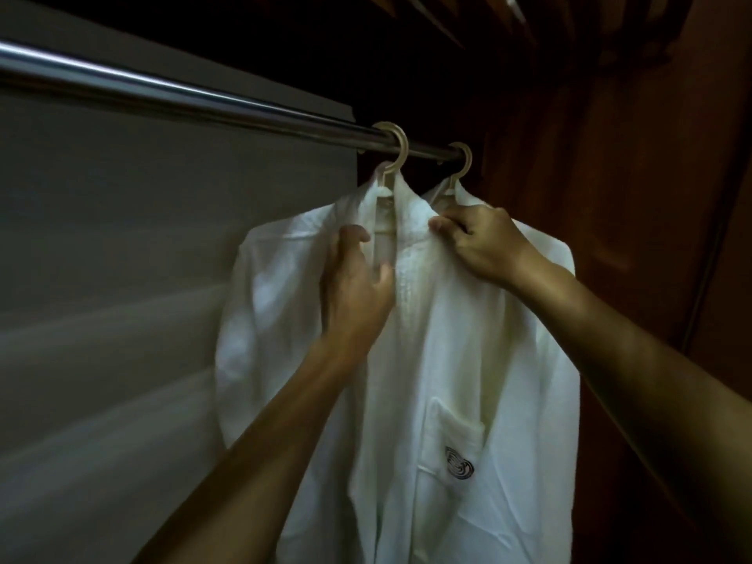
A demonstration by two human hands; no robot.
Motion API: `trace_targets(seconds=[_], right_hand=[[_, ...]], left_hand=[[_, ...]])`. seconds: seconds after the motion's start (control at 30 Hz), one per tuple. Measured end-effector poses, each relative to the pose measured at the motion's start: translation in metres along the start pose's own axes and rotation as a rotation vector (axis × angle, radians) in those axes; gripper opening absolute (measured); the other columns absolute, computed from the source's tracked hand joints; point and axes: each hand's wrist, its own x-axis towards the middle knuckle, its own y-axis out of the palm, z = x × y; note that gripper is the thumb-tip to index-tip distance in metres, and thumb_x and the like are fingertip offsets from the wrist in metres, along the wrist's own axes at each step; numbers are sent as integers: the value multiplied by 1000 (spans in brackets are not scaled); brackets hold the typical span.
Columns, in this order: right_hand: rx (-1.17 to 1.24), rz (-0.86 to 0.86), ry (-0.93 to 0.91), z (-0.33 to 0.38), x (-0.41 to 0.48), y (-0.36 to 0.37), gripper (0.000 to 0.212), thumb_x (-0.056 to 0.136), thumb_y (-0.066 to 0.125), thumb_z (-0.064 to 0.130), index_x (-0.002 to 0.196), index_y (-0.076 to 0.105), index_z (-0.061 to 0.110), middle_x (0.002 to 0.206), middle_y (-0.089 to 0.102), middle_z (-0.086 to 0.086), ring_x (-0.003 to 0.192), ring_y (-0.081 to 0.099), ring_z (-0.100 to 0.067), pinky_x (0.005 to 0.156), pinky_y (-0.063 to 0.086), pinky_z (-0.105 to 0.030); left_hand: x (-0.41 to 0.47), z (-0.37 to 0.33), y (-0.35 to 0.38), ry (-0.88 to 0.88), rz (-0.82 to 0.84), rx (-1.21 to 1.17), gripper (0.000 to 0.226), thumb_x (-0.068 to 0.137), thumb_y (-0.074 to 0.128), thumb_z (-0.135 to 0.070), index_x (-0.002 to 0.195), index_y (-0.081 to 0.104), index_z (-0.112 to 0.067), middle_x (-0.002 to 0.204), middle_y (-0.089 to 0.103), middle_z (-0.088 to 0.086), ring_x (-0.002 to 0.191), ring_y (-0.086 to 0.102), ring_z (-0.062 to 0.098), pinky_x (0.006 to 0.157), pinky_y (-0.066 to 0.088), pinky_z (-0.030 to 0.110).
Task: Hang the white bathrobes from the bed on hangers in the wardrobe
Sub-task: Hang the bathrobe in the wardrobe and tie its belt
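Two white bathrobes hang on cream plastic hangers from the metal wardrobe rail (171, 95). The front bathrobe (443, 360) has a chest pocket with a dark spiral logo (459, 464); its hanger hook (112, 146) sits left of the second hanger hook (462, 156). The rear bathrobe (541, 242) shows only at its shoulder and collar behind the front one. My left hand (354, 278) grips the front robe's left lapel just below the collar. My right hand (476, 242) pinches the right lapel near the collar.
A grey panel (142, 258) forms the wardrobe's left side behind the rail. Reddish-brown wood (610, 136) closes off the right side and top. The rail's left stretch carries no hangers.
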Motion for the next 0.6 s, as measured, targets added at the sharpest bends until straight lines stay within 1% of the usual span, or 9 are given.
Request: trace_targets(seconds=[0.07,0.13,0.2,0.27,0.33,0.43,0.5,0.57,0.6], right_hand=[[22,21,10,2,-1,2,39,108,43,44,122,70,20,125,69,-8,115,63,-25,87,41,-27],[5,41,36,2,-4,0,41,108,42,44,125,68,18,125,68,-11,115,62,-27,92,46,-32],[-60,81,42,-2,-10,-6,42,108,42,44,134,64,19,126,67,-10,113,63,-26,96,50,-38],[-125,128,30,-11,-19,-11,41,107,43,46,136,59,22,120,68,-6,102,65,-21,85,51,-35],[-180,132,22,-20,-28,-12,37,105,47,49,129,59,24,109,69,-2,89,63,-16,72,47,-31],[-184,74,-5,-25,-36,-11,39,101,54,50,128,59,21,103,68,-1,85,63,-17,70,48,-32],[-160,43,-11,-26,-40,-13,37,99,59,49,124,62,22,98,68,1,82,63,-15,66,46,-27],[-165,36,-8,-30,-43,-13,34,98,62,47,120,63,22,95,67,1,80,63,-15,63,42,-24],[-169,32,-8,-31,-44,-15,34,98,63,46,119,63,20,95,67,-1,80,63,-16,62,41,-25]], left_hand=[[-10,-12,3,72,-12,-71,27,88,70,-23,108,53,-23,97,54,-10,88,54,8,75,40,18],[-17,-17,9,-63,115,-112,29,92,68,-36,114,55,-25,104,58,-11,94,55,5,76,41,20],[-19,-10,15,-220,236,-165,43,92,68,-45,128,53,-26,116,60,-11,99,55,2,76,40,18],[-20,-4,18,-227,287,-232,49,88,73,-46,129,52,-30,120,59,-11,101,57,0,79,46,18],[-20,-6,19,-188,254,-246,49,85,77,-45,126,53,-34,121,58,-10,101,59,1,78,50,18],[-22,-9,21,-206,237,-327,44,87,77,-34,124,54,-33,112,67,-11,94,67,2,73,57,22],[-27,-3,22,-274,390,-423,31,92,71,-25,119,57,-26,96,74,-3,77,72,11,64,60,35],[-34,4,19,-213,665,-236,15,95,62,-20,110,64,-19,80,73,3,59,68,13,55,53,30],[-37,8,16,-183,761,-138,11,94,60,-20,103,67,-19,78,72,0,59,67,11,57,53,29]])
